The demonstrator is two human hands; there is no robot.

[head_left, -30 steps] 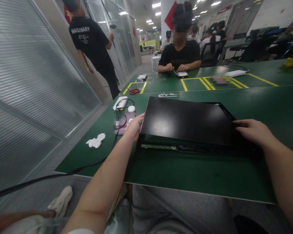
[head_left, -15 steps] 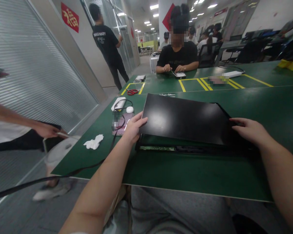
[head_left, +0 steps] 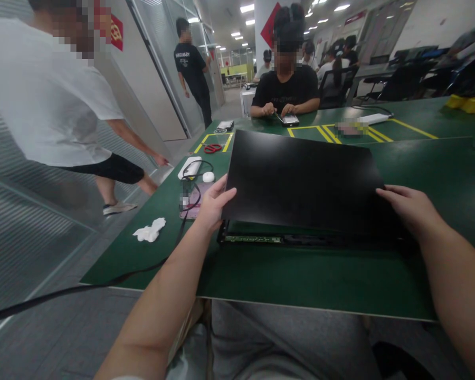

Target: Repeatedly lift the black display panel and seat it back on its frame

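Observation:
A large flat black panel [head_left: 301, 179] is tilted up, its far edge raised off the green table [head_left: 285, 274]. My left hand [head_left: 214, 203] grips its near left corner, thumb on top. My right hand [head_left: 409, 208] holds its near right edge, fingers curled over it. Under the panel lies a black frame [head_left: 261, 239] with a thin green circuit strip along its front edge.
Left of the panel are a phone [head_left: 193, 200], a white mouse [head_left: 208, 177], a white box with a cable [head_left: 190, 168], a crumpled tissue [head_left: 149, 230] and red scissors [head_left: 212, 148]. A person sits across the table [head_left: 287, 87]. Another in a white shirt [head_left: 55, 95] passes on the left.
The panel's far edge has risen, so it now stands steeper over the frame. A person in a white shirt has walked into view on the left.

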